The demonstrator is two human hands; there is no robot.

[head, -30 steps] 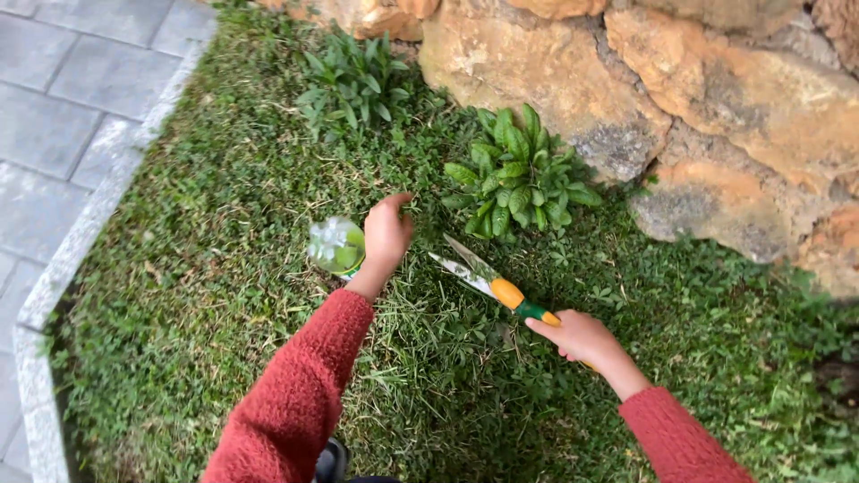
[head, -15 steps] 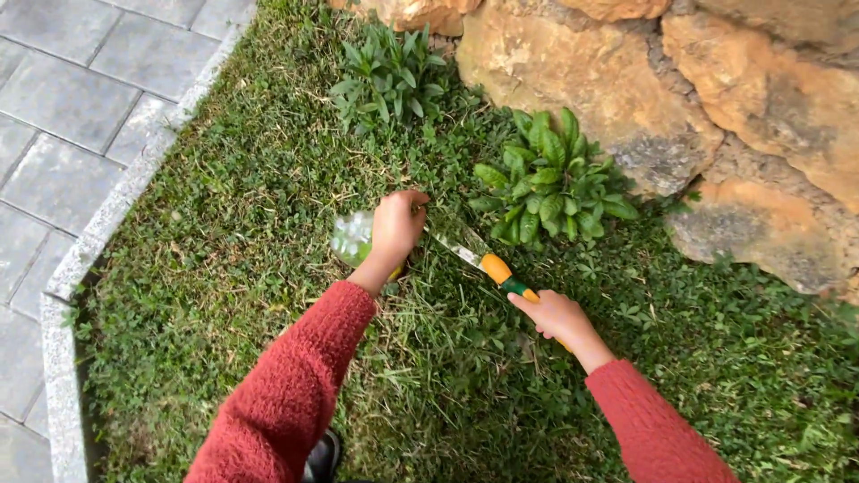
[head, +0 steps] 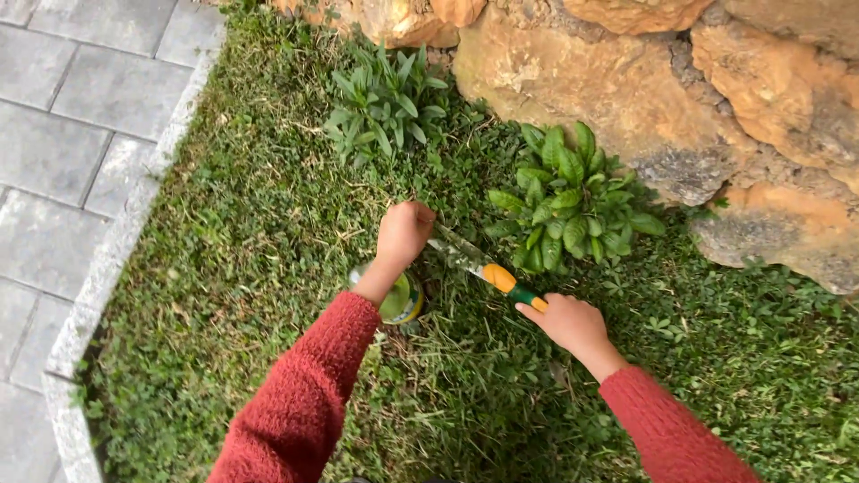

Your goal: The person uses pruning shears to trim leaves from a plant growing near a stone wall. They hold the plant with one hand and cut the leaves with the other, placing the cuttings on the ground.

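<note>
Outdoors, on the lawn (head: 224, 268) below a rock wall (head: 626, 80), I see my left hand (head: 403, 234) closed in a fist around a tuft of grass (head: 420, 207), while my right hand (head: 573, 324) is wrapped tight on the handle of the shears (head: 488, 271). Their blades point toward ten o'clock and meet the tuft just beside the left knuckles. A bottle (head: 403, 300) lies in the grass under the left wrist, at about six o'clock from the fist. As I judge it, the chief risk is a nicked finger, because the blade tips sit so near the gripping hand; a loose tuft could also slip and leave a ragged cut. At two o'clock, a leafy plant (head: 568, 201) stands near enough to be clipped by a wide swing.
</note>
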